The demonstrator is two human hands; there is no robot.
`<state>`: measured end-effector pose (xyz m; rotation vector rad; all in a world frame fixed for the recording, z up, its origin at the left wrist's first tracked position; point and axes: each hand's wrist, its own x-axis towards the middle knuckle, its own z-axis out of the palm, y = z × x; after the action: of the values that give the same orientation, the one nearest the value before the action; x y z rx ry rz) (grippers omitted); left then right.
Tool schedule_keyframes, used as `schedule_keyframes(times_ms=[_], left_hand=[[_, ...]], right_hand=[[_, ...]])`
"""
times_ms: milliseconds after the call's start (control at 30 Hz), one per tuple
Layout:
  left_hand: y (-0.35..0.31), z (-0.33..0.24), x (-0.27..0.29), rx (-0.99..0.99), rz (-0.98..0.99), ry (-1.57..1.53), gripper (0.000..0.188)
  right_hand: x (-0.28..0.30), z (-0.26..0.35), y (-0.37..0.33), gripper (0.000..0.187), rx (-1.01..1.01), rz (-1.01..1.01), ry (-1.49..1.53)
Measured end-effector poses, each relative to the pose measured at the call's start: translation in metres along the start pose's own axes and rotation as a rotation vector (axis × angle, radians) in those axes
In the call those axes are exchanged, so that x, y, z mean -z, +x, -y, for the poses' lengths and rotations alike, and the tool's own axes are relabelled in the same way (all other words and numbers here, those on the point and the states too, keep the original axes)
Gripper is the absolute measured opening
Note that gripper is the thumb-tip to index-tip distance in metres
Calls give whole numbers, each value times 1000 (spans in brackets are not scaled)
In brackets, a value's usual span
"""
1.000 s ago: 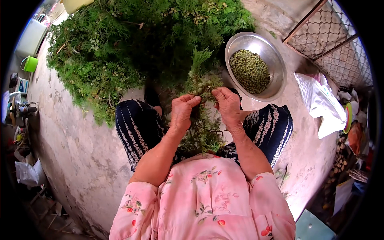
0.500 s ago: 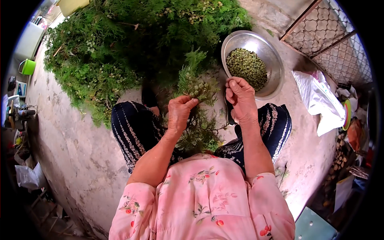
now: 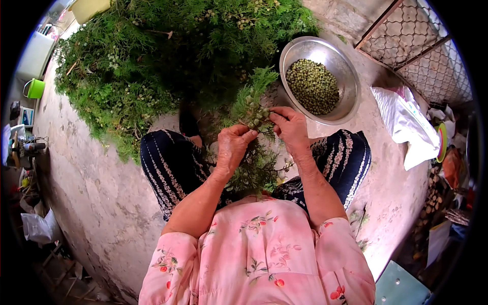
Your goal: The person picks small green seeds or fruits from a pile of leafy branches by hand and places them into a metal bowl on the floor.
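My left hand (image 3: 234, 147) is closed, thumb against forefinger, round the lower part of a leafy conifer sprig (image 3: 261, 81) with clustered green cones. The sprig points away from me between my knees. On its right side, the closed fingertips of my right hand (image 3: 293, 131) pinch at a green cone, partly hidden by the fingers. Beyond that hand stands a wide metal basin (image 3: 348, 71), with a heap of small green cones (image 3: 311, 86) inside. Below my hands, more conifer sprigs (image 3: 254, 168) lie between my legs.
A large pile of cut conifer branches (image 3: 117, 66) spreads ahead and to the left. To the right are a white sack (image 3: 404, 122) and a wire mesh panel (image 3: 406, 38). A green bucket (image 3: 35, 88) stands far left; a pale green stool-like top (image 3: 401, 284) is at lower right.
My right hand has moved left from near the basin's rim to the sprig, and its fingertips now pinch at the cones. The left hand has shifted slightly, still holding the sprig.
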<state>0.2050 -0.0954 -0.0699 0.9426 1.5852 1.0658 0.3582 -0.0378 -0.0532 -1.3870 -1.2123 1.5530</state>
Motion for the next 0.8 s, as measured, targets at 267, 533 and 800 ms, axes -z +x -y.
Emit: schedule_keyframes(times_ms=[267, 533, 800], left_hand=[[-1, 6, 5, -26, 11, 12, 17], [-2, 3, 9, 39, 42, -157, 13], [-3, 1, 15, 6, 134, -199, 12]], right_hand=[[18, 0, 12, 15, -60, -253, 455], [40, 10, 21, 17, -118, -71, 742], [89, 14, 52, 31, 171, -211, 1296]])
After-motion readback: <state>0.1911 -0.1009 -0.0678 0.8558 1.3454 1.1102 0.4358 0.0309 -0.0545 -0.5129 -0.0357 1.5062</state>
